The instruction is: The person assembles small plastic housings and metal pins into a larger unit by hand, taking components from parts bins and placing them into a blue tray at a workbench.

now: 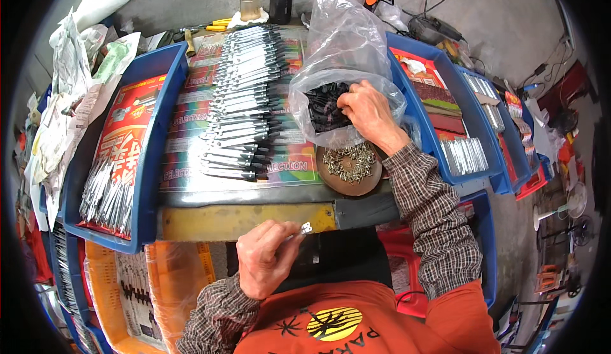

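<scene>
Plastic bag (347, 42) around right hand (369, 113), perhaps gripping.

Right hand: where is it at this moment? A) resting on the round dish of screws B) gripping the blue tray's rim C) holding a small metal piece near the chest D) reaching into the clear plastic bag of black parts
D: the right hand sits in the mouth of the clear plastic bag, fingers on the black parts.

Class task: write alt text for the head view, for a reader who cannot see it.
A person's right hand reaches into a clear plastic bag of small black parts, while the left hand pinches a small metal piece. Rows of metal blades lie on the bench beside a dish of screws.
</scene>
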A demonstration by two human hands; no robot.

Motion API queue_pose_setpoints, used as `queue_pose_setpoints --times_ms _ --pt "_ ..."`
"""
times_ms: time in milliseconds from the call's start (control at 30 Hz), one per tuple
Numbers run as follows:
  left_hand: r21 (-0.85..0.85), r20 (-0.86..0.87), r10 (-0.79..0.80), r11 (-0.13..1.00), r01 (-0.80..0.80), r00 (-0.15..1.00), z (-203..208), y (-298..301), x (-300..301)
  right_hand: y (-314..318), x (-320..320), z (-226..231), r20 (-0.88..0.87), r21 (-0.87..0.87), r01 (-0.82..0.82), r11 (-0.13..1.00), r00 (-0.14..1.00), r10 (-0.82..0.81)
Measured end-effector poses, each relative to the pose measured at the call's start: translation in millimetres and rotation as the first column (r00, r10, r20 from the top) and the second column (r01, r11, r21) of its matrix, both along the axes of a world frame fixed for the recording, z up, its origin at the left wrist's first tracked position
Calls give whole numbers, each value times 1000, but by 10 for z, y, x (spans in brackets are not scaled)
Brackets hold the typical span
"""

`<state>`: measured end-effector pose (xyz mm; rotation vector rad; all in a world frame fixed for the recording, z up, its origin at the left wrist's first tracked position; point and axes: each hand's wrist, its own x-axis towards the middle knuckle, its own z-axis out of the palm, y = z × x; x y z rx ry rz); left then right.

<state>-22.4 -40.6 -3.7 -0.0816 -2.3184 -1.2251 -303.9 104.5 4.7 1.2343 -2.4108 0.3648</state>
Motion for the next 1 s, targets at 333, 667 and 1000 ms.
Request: queue_pose_setpoints --times_ms 333,667,1000 --pt "26 22 -6 1000 5 1000 -32 -11 -16 -43 1 19 73 40 -9 999 997 7" --pt "11 57 0 1000 0 998 21 -31 69 63 174 178 55 -57 -45 997 997 48" --pt "4 13 -19 1000 19 1000 60 29 175 373 1554 396 470 -433 -147 889 805 362"
